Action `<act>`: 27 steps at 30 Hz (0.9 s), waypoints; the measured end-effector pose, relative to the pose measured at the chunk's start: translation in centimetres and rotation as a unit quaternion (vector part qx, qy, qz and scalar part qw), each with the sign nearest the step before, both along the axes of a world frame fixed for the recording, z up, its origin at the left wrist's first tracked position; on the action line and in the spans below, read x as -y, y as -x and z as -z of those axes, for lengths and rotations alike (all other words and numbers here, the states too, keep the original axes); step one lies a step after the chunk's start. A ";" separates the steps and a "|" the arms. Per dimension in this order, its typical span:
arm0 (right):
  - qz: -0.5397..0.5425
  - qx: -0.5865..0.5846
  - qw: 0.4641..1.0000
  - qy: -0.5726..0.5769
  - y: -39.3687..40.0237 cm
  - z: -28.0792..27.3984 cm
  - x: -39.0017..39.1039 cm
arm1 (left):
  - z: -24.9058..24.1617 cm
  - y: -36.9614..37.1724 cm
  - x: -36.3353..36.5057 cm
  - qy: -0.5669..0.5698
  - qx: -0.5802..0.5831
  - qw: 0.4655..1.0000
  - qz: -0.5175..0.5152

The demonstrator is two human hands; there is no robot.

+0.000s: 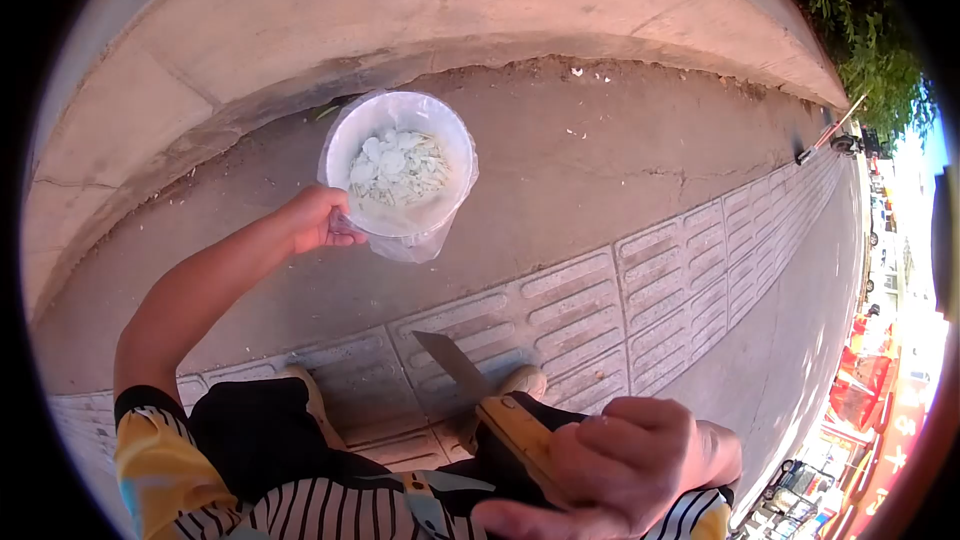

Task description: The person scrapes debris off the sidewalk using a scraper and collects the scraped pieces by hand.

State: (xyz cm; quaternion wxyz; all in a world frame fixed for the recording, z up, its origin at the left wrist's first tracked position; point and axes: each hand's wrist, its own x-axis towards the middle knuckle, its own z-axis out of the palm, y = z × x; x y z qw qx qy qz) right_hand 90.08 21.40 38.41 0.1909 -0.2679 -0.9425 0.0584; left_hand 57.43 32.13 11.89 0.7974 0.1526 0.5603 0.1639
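Note:
My left hand (pixel 322 218), arm stretched out, grips the near-left edge of a round white tub (pixel 410 110). A clear plastic bag (pixel 420 248) wraps the tub and hangs below its rim. White flakes and thin pale shavings (pixel 390 168) lie in the bottom. Close to my body, my right hand (pixel 620 460) is closed around the yellow handle of a flat-bladed tool (pixel 515 430). Its grey metal blade (pixel 450 360) points up and left over the paving, well apart from the tub. The exact kind of this tool I cannot tell.
A curved concrete kerb wall (pixel 420 10) runs along the far side. Ridged paving tiles (pixel 570 310) cross the ground by my shoes (pixel 525 380). White scraps (pixel 577 72) lie near the wall. To the right are a green bush (pixel 870 30) and a long-handled object (pixel 830 132).

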 end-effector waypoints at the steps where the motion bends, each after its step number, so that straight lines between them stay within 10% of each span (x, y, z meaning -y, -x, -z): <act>1: 0.069 -0.021 0.997 0.042 -2.6 2.2 -1.1 | -0.5 -0.6 -0.1 -0.005 -0.013 1.000 -0.001; 3: 0.279 -0.119 0.930 0.210 -8.6 8.2 -4.3 | -2.7 -1.9 -0.5 -0.019 -0.041 0.999 -0.003; 5: 0.456 -0.405 0.656 0.444 -15.2 16.1 -7.9 | -3.4 -1.2 0.4 -0.012 -0.083 0.996 0.042; 7: 0.477 -0.555 0.510 0.452 -20.8 23.3 -10.5 | -4.1 0.5 2.0 0.002 -0.126 0.990 0.065; 15: 0.459 -0.606 0.405 0.508 -20.8 36.3 -19.9 | -6.3 6.6 8.6 -0.003 -0.204 0.978 -0.051; 27: 0.435 -0.620 0.383 0.529 -19.1 38.8 -27.7 | -7.1 8.0 15.6 0.040 -0.233 0.965 -0.112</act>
